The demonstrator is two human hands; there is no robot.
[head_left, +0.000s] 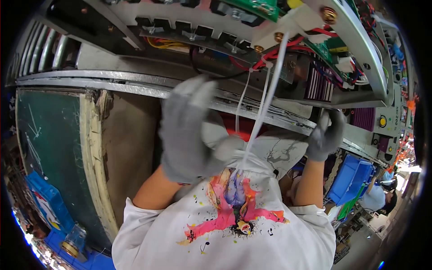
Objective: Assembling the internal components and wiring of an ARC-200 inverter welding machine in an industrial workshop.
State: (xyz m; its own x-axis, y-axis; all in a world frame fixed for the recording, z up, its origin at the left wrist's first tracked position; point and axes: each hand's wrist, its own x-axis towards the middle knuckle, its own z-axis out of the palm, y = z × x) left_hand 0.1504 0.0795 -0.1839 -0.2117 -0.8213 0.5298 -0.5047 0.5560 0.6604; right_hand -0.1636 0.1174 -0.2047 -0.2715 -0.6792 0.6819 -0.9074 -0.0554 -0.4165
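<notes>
The left hand, gloved and blurred, looks closed around white cable ties hanging from the wiring above its grip. The right hand clamps the metal frame edge. Tightening seems underway; next needs a steady pull.

Gloved left hand raised, fingers curled, blurred, gloved right hand closed, forearms bare

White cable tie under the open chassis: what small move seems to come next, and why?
Probably a further pull by the left hand on the white cable tie: its tail runs taut from the red wires to that glove, while the right hand grips the chassis edge.
</notes>
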